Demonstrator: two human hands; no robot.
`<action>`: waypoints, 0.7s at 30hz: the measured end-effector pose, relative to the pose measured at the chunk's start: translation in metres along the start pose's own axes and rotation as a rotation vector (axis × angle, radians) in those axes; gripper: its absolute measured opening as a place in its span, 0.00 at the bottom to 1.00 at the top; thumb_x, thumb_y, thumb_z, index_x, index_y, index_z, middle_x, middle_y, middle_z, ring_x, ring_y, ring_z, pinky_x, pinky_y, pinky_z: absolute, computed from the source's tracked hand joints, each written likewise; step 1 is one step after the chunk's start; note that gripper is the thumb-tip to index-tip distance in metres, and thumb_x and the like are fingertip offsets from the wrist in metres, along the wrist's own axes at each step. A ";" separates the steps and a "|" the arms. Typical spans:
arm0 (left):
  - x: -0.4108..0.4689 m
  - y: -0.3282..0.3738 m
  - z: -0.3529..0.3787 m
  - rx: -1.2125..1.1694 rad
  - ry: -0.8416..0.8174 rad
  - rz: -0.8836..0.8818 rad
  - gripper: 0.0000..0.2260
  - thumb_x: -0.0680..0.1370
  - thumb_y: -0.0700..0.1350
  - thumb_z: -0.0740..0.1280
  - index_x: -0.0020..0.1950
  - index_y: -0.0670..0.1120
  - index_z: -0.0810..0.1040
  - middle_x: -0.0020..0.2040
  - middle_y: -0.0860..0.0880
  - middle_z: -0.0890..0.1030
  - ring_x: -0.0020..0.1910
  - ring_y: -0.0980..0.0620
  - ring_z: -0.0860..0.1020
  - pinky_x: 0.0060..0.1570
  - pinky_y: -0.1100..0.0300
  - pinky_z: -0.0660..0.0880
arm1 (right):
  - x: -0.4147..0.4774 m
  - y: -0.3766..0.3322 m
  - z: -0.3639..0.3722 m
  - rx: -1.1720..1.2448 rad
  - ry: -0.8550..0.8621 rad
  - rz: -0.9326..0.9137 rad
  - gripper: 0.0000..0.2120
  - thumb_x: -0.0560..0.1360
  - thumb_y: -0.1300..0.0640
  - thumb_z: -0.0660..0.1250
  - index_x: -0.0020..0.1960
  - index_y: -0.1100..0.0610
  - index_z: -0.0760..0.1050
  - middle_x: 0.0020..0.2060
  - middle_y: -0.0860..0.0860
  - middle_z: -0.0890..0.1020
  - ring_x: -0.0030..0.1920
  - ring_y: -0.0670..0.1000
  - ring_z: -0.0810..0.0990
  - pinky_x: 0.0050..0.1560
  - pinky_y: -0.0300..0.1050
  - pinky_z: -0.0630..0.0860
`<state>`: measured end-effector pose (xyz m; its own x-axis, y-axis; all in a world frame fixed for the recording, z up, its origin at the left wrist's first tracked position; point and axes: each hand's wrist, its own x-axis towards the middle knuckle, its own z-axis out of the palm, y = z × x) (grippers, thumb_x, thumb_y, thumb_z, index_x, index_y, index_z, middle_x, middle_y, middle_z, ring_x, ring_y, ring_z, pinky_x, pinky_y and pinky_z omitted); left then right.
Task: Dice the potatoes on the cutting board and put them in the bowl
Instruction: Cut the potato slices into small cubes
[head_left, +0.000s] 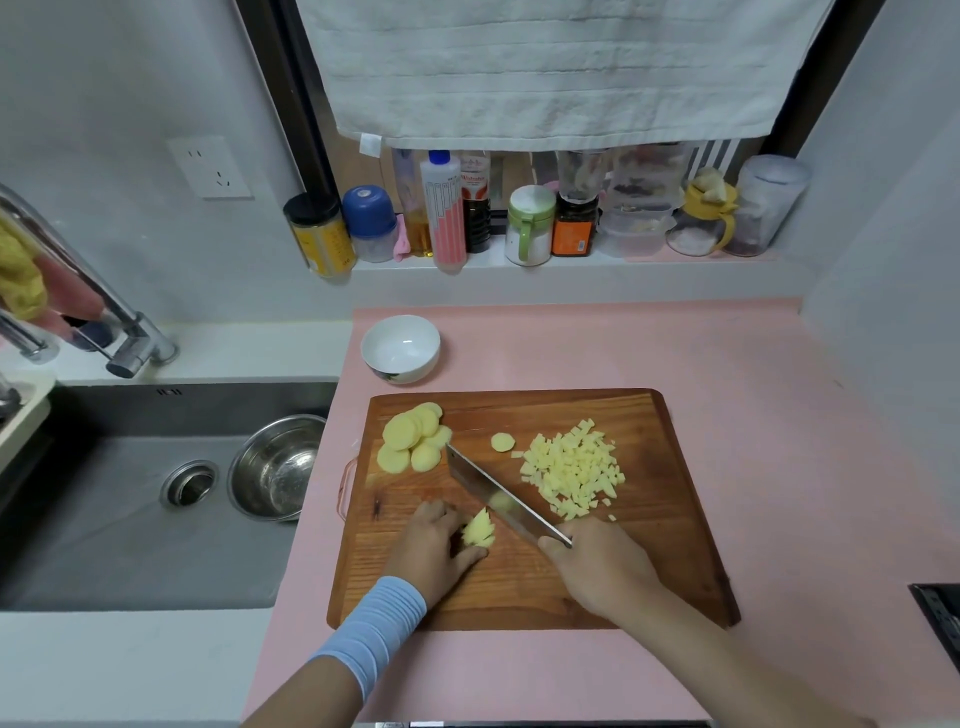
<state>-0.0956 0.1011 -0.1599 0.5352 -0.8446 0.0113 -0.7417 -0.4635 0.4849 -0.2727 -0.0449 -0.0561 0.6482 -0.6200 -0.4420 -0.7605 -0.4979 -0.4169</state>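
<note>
Left grip (436, 540) clamps potato slices (479, 532); right grip (597, 561) clamps steel cleaver (493, 488); wooden board (519, 587).

Pale grey walls (104, 78) close in on three sides, with a white socket (210, 167) on the far left. A white towel (545, 67) hangs across the dark-framed window (291, 93). The ledge (571, 262) beneath is packed with jars and bottles (447, 208). Pink counter (753, 395) on the right, steel sink (104, 519) and tap (124, 322) on the left, a metal basin (275, 467) inside it.
</note>
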 end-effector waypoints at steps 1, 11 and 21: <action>-0.001 -0.001 0.001 0.001 0.014 0.003 0.20 0.72 0.58 0.74 0.60 0.50 0.80 0.50 0.53 0.75 0.53 0.53 0.71 0.57 0.61 0.69 | -0.001 -0.001 0.002 -0.002 -0.004 -0.007 0.15 0.82 0.42 0.60 0.44 0.48 0.79 0.35 0.44 0.81 0.38 0.45 0.80 0.34 0.42 0.72; 0.002 0.012 0.022 -0.083 0.220 -0.053 0.15 0.71 0.55 0.73 0.50 0.47 0.77 0.45 0.51 0.75 0.47 0.50 0.70 0.50 0.55 0.73 | -0.002 -0.001 0.000 -0.054 -0.004 -0.030 0.15 0.83 0.42 0.60 0.43 0.48 0.76 0.36 0.44 0.80 0.38 0.45 0.78 0.34 0.42 0.70; -0.004 -0.008 0.030 0.042 0.274 0.439 0.07 0.81 0.44 0.66 0.46 0.43 0.79 0.45 0.49 0.76 0.42 0.48 0.73 0.39 0.52 0.76 | -0.005 -0.002 0.006 -0.075 0.011 -0.057 0.14 0.83 0.44 0.60 0.42 0.47 0.76 0.34 0.45 0.78 0.36 0.44 0.77 0.33 0.39 0.68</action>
<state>-0.1039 0.1006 -0.1900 0.2515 -0.8635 0.4372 -0.9329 -0.0959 0.3472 -0.2747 -0.0367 -0.0581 0.6901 -0.5963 -0.4101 -0.7236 -0.5759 -0.3803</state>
